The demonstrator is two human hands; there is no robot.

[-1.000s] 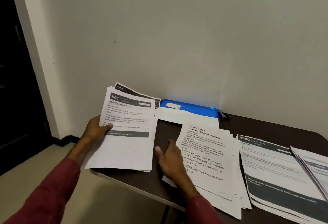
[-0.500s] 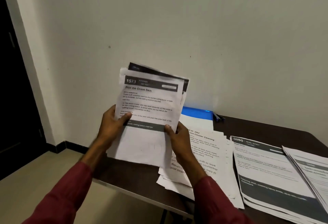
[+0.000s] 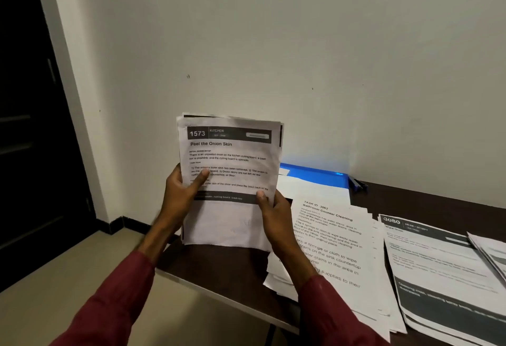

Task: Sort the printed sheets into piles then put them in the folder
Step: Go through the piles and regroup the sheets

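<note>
Holding a stack of printed sheets [image 3: 230, 178] upright at frame center, above the dark table [image 3: 427, 197]: left hand [image 3: 182, 195] and right hand [image 3: 273, 214] both clamp its side edges, thumbs on front. Blue folder [image 3: 315, 174] lies against the wall; "Bathroom Counter Cleaning" pile [image 3: 336, 249] and "3080" pile [image 3: 443, 271] lower right.

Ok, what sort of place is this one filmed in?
Likely a plain home or small-office room: a dark desk against a bare white wall, piles of printed sheets and a blue folder on it, and a dark door at the left.
</note>
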